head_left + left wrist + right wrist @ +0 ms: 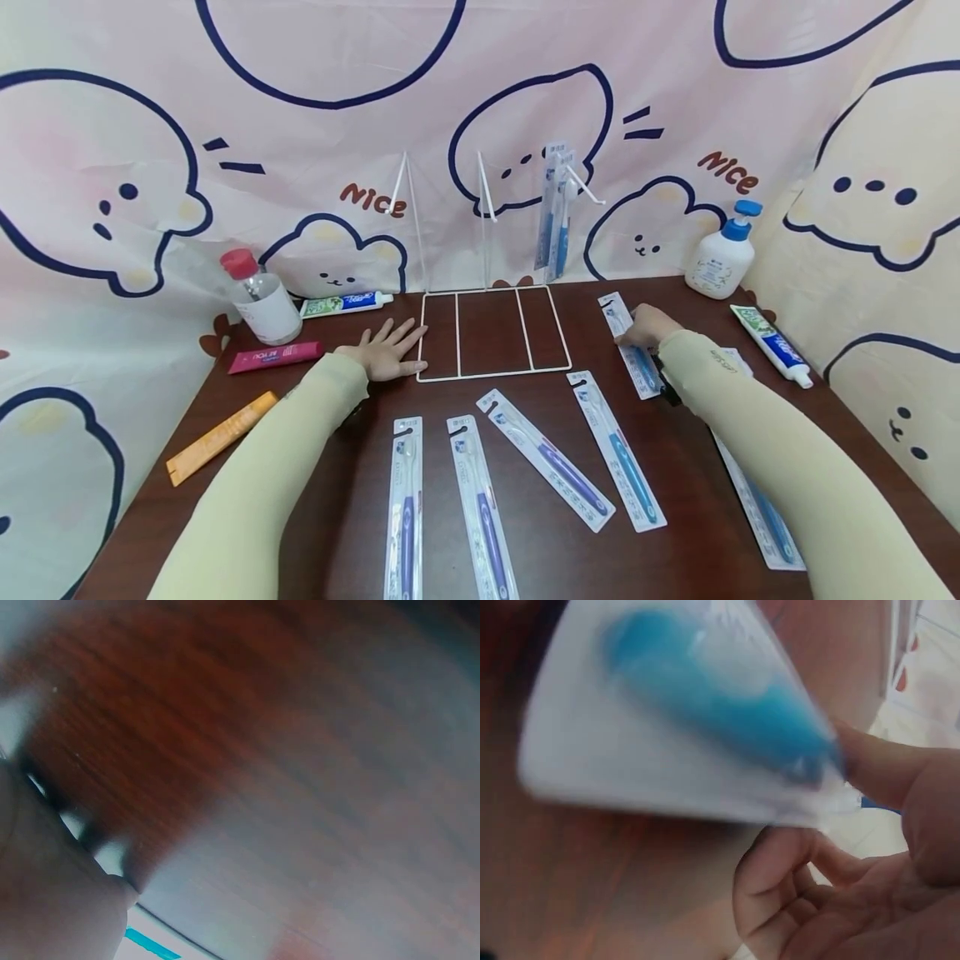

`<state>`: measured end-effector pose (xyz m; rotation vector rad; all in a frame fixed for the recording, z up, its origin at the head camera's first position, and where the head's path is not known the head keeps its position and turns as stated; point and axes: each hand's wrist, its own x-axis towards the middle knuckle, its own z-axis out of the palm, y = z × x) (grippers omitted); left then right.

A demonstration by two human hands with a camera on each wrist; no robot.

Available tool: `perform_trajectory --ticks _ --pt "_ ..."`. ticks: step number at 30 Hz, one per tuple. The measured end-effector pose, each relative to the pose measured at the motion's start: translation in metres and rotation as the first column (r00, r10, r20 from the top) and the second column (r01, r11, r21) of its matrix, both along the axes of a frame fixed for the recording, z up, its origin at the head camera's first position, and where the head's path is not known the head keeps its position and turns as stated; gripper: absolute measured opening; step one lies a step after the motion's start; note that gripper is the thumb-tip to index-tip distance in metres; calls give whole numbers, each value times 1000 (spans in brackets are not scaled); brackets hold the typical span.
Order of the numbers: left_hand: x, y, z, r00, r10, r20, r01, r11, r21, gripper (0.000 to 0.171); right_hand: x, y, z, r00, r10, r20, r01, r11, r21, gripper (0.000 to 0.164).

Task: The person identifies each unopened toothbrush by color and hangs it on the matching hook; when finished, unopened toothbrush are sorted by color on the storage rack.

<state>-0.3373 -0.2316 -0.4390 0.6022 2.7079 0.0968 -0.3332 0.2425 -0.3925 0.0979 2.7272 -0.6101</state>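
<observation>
My right hand (648, 327) pinches a packaged blue toothbrush (640, 367) right of the rack. In the right wrist view, thumb and curled fingers grip the edge of its blurred clear pack (592, 765). My left hand (386, 352) lies flat with fingers spread, at the left edge of the white wire rack (495, 374). The left wrist view shows only part of that hand (60, 892) over the tabletop. Packaged toothbrushes with blue handles (557, 221) hang from the rack's right hook; the left and middle hooks hold nothing.
Several packaged toothbrushes, including a purple one (551, 458) and a blue one (618, 454), lie on the dark table. A blue-pump bottle (720, 262) and toothpaste tube (772, 343) stand right; a red-capped bottle (266, 304), pink tube (273, 357) and orange tube (221, 437) sit left.
</observation>
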Motion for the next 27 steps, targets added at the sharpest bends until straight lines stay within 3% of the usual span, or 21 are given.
perform_trajectory --ticks 3,8,14,21,27 --pt "1 1 2 1000 3 -2 -3 1000 9 84 8 8 4 1000 -3 -2 3 998 -59 47" --pt "-2 1 0 1000 7 -1 -7 1000 -8 85 31 18 21 996 7 -85 -14 996 -86 43" --pt "0 1 1 1000 11 8 -11 1000 -22 85 70 20 56 983 14 -183 -53 977 -207 58" --pt "1 1 4 1000 12 5 -12 1000 8 84 115 4 92 942 79 -327 -163 957 -239 68" --pt "-5 1 -4 1000 19 17 -18 1000 -22 85 135 -18 108 902 122 -414 -246 933 -261 62"
